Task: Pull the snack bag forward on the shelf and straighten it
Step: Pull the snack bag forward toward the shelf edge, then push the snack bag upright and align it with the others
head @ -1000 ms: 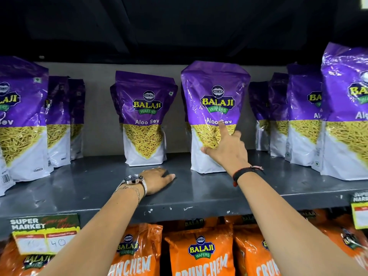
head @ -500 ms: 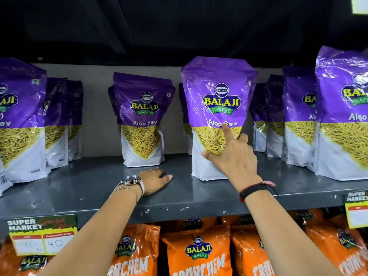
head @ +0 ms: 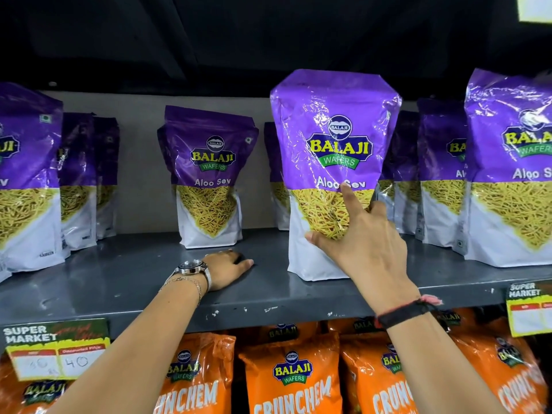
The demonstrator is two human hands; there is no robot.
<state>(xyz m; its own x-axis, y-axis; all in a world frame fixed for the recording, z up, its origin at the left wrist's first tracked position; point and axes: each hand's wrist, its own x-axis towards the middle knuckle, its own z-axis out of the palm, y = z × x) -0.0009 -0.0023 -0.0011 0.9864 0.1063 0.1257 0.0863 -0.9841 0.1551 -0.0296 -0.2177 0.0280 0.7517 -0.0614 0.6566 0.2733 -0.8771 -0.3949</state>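
Note:
A purple and white Aloo Sev snack bag (head: 331, 138) stands upright near the front of the grey shelf (head: 268, 297), right of centre. My right hand (head: 361, 243) grips its lower right side, thumb and index finger spread across the front, the other fingers wrapped behind the edge. My left hand (head: 224, 271), with a wristwatch, rests palm down on the shelf to the left of the bag, holding nothing.
A second Aloo Sev bag (head: 209, 177) stands further back at centre-left. More purple bags line the left (head: 27, 174) and the right (head: 513, 168). Orange Crunchem bags (head: 289, 380) fill the shelf below. Price tags (head: 56, 348) hang on the shelf's front edge.
The snack bag has come forward along the shelf in my right hand and now looks larger and nearer. My left hand has stayed flat on the shelf.

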